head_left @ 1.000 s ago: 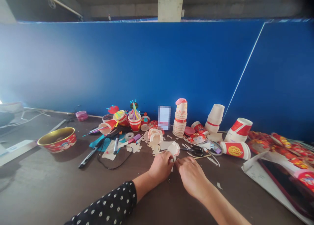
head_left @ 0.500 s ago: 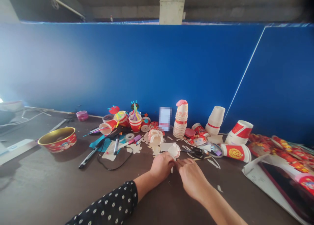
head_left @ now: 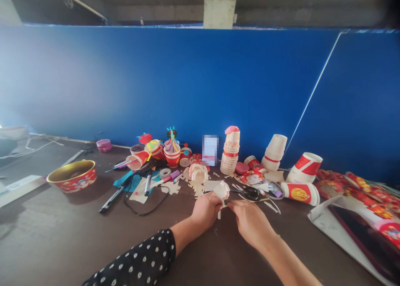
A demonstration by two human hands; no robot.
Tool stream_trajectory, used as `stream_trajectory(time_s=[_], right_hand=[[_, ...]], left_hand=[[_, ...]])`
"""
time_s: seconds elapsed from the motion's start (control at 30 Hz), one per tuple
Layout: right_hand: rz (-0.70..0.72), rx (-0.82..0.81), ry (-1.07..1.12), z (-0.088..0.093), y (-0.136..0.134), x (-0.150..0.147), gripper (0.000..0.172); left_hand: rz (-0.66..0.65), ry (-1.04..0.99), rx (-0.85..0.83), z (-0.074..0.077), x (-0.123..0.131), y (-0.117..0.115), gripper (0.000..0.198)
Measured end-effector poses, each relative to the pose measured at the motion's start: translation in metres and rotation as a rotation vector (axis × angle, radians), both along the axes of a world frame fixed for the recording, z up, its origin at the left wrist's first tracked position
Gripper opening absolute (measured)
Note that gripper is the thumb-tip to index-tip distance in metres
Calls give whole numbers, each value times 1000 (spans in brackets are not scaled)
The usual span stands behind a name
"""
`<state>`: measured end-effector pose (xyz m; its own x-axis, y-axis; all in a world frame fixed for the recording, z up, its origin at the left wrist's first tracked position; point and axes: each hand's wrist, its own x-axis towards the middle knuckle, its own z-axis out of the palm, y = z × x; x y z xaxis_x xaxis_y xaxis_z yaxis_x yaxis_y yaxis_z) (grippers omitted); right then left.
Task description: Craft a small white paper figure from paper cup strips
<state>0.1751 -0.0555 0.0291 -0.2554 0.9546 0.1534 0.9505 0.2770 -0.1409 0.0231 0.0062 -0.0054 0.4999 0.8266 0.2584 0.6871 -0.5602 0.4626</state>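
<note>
Well to the left of the tall stack of cups (head_left: 230, 159), a bowl (head_left: 73, 180) stands upright, its contents too dim to make out. Nearer the stack, still on its left, a marker (head_left: 148, 185) lies over paper. In front of the stack, the left hand (head_left: 206, 210) pinches a cut paper cup (head_left: 222, 189), seemingly to steady it; the fingers cover its near edge. The right hand (head_left: 250, 219), also before the stack, has its fingers close together with the tips beside that edge, perhaps to work there; whether they grip anything I cannot tell. Right of the stack, scissors (head_left: 250, 192) lie flat, their blades hard to make out. Farther right, a dark tablet (head_left: 362, 236) is cut off by the picture's edge.
</note>
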Motion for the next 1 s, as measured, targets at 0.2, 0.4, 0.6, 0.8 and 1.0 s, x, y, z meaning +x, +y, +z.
stream_trajectory(time_s=[0.2, 0.4, 0.6, 0.8, 1.0], right_hand=[[25, -47, -81, 3, -4, -9, 37], [8, -49, -159, 5, -4, -14, 38], [4, -39, -174, 4, -3, -16, 38], [2, -39, -185, 5, -3, -17, 38], [-15, -57, -215, 8, -2, -20, 39]], left_hand=[[-34, 7, 44, -4, -1, 2, 25], [-34, 0, 23, -6, 0, 5, 23], [-28, -34, 9, -3, 0, 5, 17], [14, -50, 1, -1, -1, 4, 9], [12, -67, 3, -1, -2, 2, 7]])
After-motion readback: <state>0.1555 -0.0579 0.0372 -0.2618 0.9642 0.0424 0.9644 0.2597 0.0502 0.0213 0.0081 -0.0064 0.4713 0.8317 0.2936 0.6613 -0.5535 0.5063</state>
